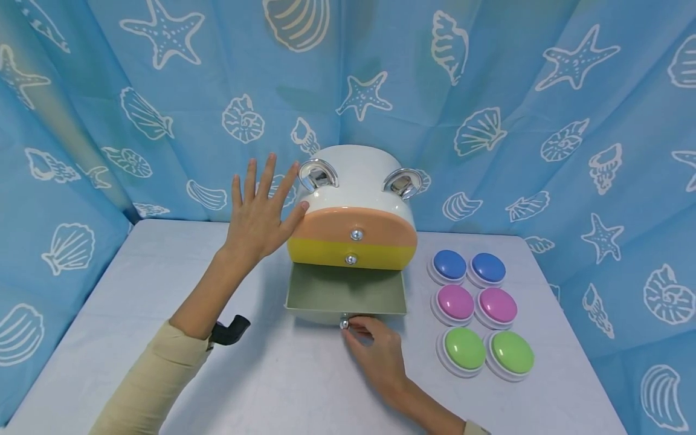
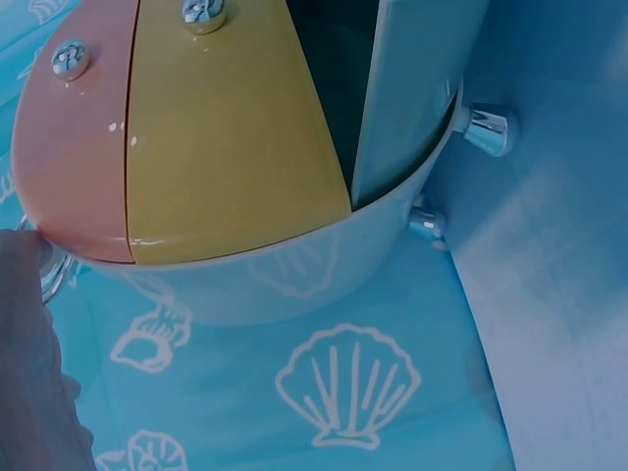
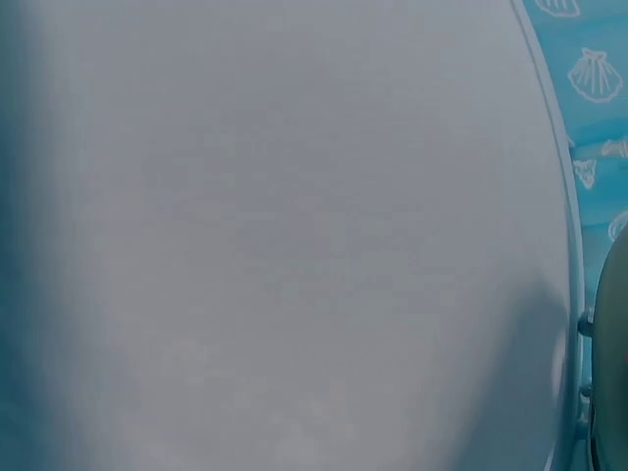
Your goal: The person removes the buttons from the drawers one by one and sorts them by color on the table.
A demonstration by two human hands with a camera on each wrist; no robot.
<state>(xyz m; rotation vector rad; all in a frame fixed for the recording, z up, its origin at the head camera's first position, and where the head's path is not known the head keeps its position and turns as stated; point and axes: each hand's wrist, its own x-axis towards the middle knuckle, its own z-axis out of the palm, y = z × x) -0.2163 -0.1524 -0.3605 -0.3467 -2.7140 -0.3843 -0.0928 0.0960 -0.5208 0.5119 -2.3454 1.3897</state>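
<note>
A small white drawer cabinet (image 1: 359,172) with two silver ear-shaped handles stands toward the back of the table. Its orange drawer (image 1: 326,225) and yellow drawer (image 1: 318,252) are closed. The green bottom drawer (image 1: 321,296) is pulled out, and no contents show inside it. With thumb and fingers my right hand (image 1: 380,359) pinches that drawer's silver knob (image 1: 344,324). My left hand (image 1: 258,220) is spread with straight fingers, its thumb against the cabinet's upper left side by the ear handle (image 1: 318,175). The right wrist view hides the right hand's fingers.
To the right of the cabinet are round push buttons in pairs: blue (image 1: 449,264), pink (image 1: 455,301) and green (image 1: 464,348). A white cloth covers the table (image 1: 261,374). A blue shell-patterned curtain (image 1: 413,78) hangs behind and at both sides.
</note>
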